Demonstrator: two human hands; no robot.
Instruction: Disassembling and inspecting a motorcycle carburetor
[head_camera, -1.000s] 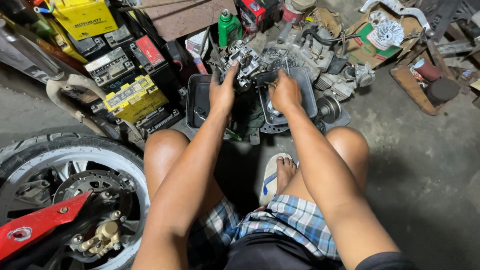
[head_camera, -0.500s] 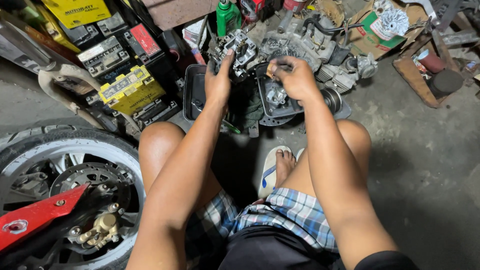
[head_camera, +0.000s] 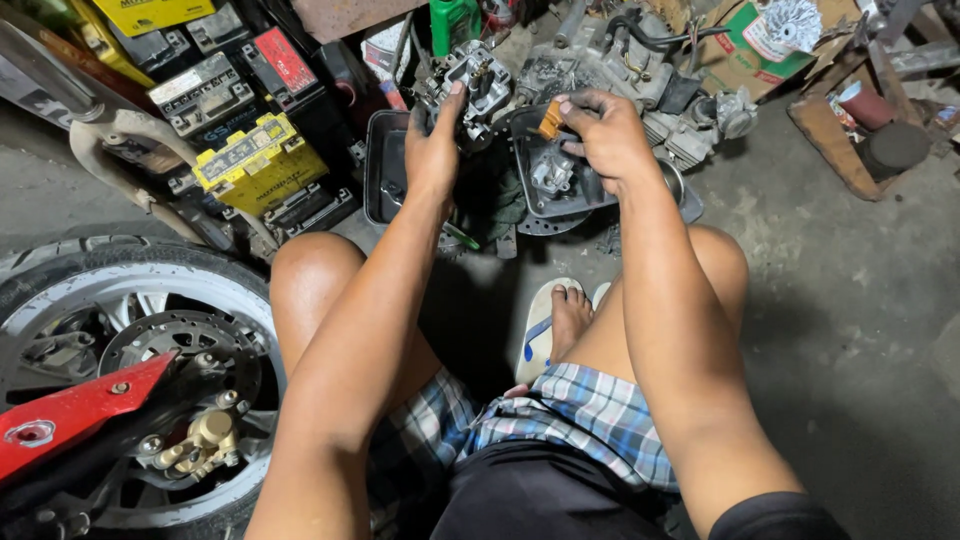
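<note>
My left hand (head_camera: 437, 143) grips a grey metal carburetor (head_camera: 476, 82) and holds it up over the dark trays. My right hand (head_camera: 606, 130) is just to its right, fingers closed on a tool with a small orange handle (head_camera: 551, 118) that points toward the carburetor. Below my hands lie a black metal tray (head_camera: 381, 175) and a grey metal pan (head_camera: 528, 190) that holds a small metal part (head_camera: 552, 172). My knees and one sandalled foot (head_camera: 562, 318) are underneath.
Several old batteries, one yellow (head_camera: 256, 160), are stacked at the left. A motorcycle wheel with brake disc (head_camera: 130, 370) and red fender (head_camera: 70, 415) stands at lower left. Engine parts (head_camera: 650, 70), a green bottle (head_camera: 452, 20) and cardboard (head_camera: 745, 55) crowd the back. Concrete floor (head_camera: 850, 330) spreads right.
My left hand lifted the carburetor up from the trays. My right hand rose from the pan and now holds the orange-handled tool beside the carburetor. The view shifted slightly.
</note>
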